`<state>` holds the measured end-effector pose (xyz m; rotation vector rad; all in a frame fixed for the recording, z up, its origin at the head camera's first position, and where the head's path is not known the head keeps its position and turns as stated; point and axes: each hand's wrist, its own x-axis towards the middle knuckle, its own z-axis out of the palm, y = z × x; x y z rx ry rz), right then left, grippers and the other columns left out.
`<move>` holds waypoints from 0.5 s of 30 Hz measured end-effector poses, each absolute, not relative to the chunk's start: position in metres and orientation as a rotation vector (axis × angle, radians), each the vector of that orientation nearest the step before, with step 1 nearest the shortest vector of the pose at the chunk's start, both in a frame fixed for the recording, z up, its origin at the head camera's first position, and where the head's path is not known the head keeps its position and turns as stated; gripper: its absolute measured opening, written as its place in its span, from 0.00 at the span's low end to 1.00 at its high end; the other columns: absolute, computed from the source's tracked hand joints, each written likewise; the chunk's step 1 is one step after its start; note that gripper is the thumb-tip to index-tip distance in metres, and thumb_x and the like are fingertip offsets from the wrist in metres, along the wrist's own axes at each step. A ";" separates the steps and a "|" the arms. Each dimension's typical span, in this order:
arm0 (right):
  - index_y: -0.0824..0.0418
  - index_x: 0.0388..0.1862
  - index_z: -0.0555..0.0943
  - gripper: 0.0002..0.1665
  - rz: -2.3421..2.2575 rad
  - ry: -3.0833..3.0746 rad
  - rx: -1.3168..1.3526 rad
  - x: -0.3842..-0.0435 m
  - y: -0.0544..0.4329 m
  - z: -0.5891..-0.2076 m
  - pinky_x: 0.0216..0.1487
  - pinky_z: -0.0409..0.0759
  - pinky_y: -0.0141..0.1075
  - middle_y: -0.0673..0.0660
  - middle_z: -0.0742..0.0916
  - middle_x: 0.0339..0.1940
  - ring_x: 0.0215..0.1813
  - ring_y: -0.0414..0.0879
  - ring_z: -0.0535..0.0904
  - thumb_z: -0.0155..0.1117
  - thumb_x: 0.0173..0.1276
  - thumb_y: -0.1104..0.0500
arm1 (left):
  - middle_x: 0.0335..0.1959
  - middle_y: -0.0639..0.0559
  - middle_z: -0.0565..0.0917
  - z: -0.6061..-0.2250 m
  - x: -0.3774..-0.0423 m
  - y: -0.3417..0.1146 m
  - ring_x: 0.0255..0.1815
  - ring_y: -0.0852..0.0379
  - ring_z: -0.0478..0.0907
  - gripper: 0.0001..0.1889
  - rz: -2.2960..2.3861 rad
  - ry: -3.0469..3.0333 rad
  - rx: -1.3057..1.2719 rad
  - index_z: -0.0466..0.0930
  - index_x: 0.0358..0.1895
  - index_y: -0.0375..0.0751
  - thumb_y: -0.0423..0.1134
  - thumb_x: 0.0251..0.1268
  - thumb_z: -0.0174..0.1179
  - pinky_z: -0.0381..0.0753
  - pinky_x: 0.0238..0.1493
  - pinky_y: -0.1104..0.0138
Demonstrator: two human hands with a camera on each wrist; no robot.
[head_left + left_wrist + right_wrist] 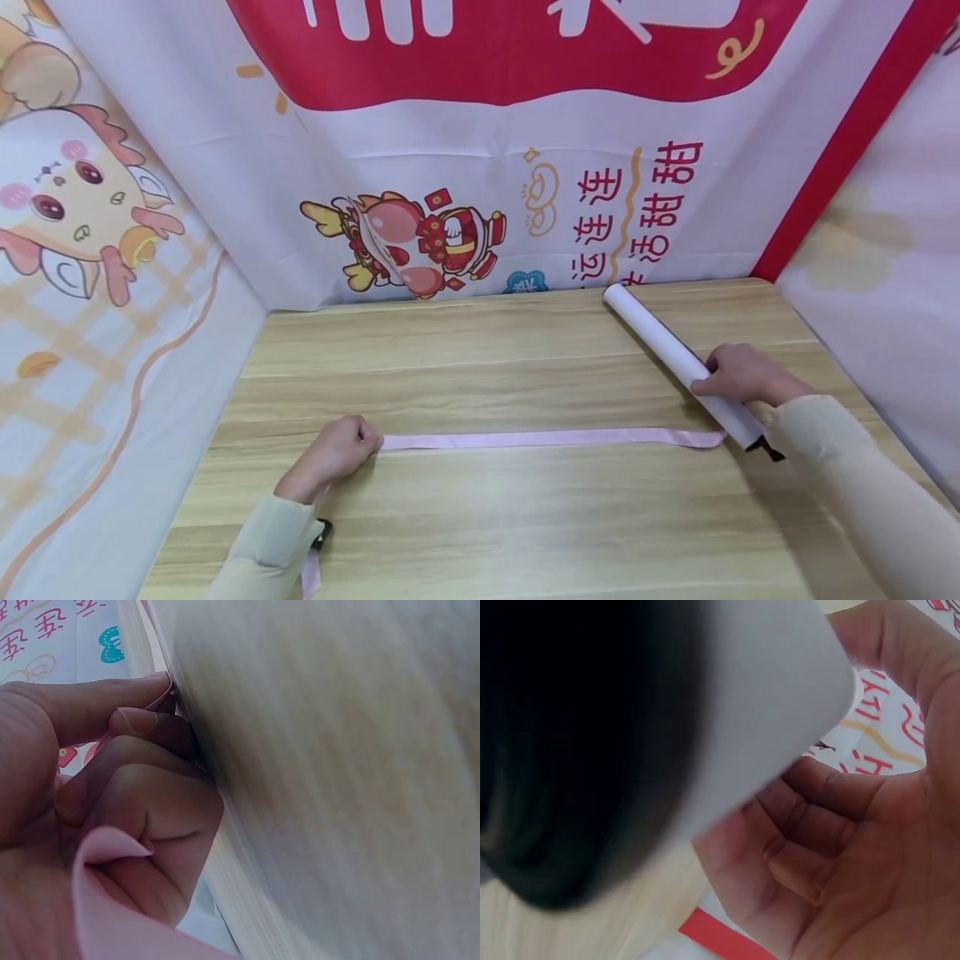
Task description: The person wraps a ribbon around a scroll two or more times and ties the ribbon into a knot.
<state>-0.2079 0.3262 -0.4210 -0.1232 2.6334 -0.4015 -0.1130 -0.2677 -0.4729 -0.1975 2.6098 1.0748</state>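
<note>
Head view: I observe a wood-grain tabletop (510,525), bounded at the far edge by a printed backdrop (465,150), at left by a cartoon-printed cloth (112,350) and at right by a pale cloth (892,267). The pink ribbon (525,439) extends left to right across the tabletop; the left hand (337,450) pinches it. At right, the right hand (742,375) grips the white roll (652,333), slanted far to near.

Left wrist view: I observe slack ribbon curling beside the bent fingers.

Right wrist view: red backdrop lettering shows beyond the roll.

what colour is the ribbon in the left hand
The ribbon is pale pink; it shows best in the head view.
</note>
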 end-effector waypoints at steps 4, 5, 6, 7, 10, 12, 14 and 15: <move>0.79 0.52 0.80 0.36 -0.453 2.704 -0.145 -0.204 0.335 -0.413 0.35 0.83 0.41 0.66 0.87 0.39 0.36 0.51 0.82 0.71 0.67 0.46 | 0.36 0.45 0.81 -0.473 -0.113 -0.268 0.34 0.52 0.73 0.07 1.077 2.604 -0.183 0.80 0.38 0.33 0.35 0.72 0.62 0.73 0.34 0.63; 0.79 0.51 0.80 0.35 -0.476 2.723 -0.151 -0.202 0.337 -0.411 0.35 0.83 0.41 0.66 0.87 0.38 0.35 0.50 0.83 0.71 0.67 0.46 | 0.36 0.45 0.81 -0.473 -0.113 -0.268 0.34 0.52 0.73 0.07 1.075 2.604 -0.181 0.80 0.38 0.33 0.35 0.72 0.62 0.73 0.34 0.63; 0.79 0.50 0.80 0.34 -0.497 2.740 -0.152 -0.201 0.338 -0.409 0.34 0.83 0.41 0.65 0.88 0.37 0.34 0.50 0.83 0.71 0.66 0.46 | 0.36 0.45 0.82 -0.473 -0.114 -0.268 0.34 0.52 0.73 0.07 1.069 2.611 -0.172 0.80 0.38 0.33 0.35 0.72 0.62 0.73 0.35 0.63; 0.78 0.49 0.80 0.34 -0.516 2.753 -0.151 -0.199 0.338 -0.407 0.34 0.83 0.41 0.64 0.88 0.36 0.34 0.49 0.83 0.71 0.66 0.46 | 0.36 0.45 0.82 -0.472 -0.114 -0.269 0.34 0.52 0.73 0.07 1.063 2.617 -0.163 0.80 0.37 0.33 0.35 0.71 0.62 0.73 0.35 0.63; 0.77 0.50 0.80 0.34 -0.577 2.755 -0.136 -0.191 0.334 -0.401 0.34 0.82 0.40 0.62 0.88 0.37 0.34 0.48 0.83 0.71 0.67 0.45 | 0.36 0.45 0.83 -0.472 -0.115 -0.270 0.34 0.53 0.74 0.07 1.035 2.650 -0.133 0.81 0.35 0.33 0.35 0.70 0.64 0.73 0.35 0.64; 0.76 0.52 0.80 0.35 -0.612 2.740 -0.119 -0.185 0.325 -0.401 0.34 0.82 0.39 0.62 0.88 0.38 0.35 0.48 0.83 0.71 0.67 0.43 | 0.37 0.45 0.84 -0.473 -0.116 -0.270 0.35 0.53 0.74 0.07 1.027 2.659 -0.121 0.81 0.34 0.34 0.35 0.69 0.64 0.73 0.36 0.64; 0.75 0.54 0.80 0.36 -0.672 2.707 -0.097 -0.177 0.313 -0.404 0.35 0.82 0.38 0.62 0.88 0.40 0.37 0.48 0.83 0.71 0.68 0.42 | 0.37 0.45 0.84 -0.473 -0.116 -0.270 0.35 0.53 0.74 0.07 1.031 2.652 -0.123 0.80 0.35 0.34 0.35 0.69 0.64 0.73 0.36 0.64; 0.74 0.55 0.79 0.36 -0.701 2.688 -0.083 -0.173 0.306 -0.407 0.36 0.82 0.38 0.62 0.88 0.42 0.38 0.47 0.83 0.71 0.68 0.42 | 0.37 0.44 0.84 -0.473 -0.117 -0.270 0.35 0.53 0.74 0.07 1.036 2.646 -0.125 0.81 0.35 0.33 0.35 0.70 0.64 0.73 0.36 0.64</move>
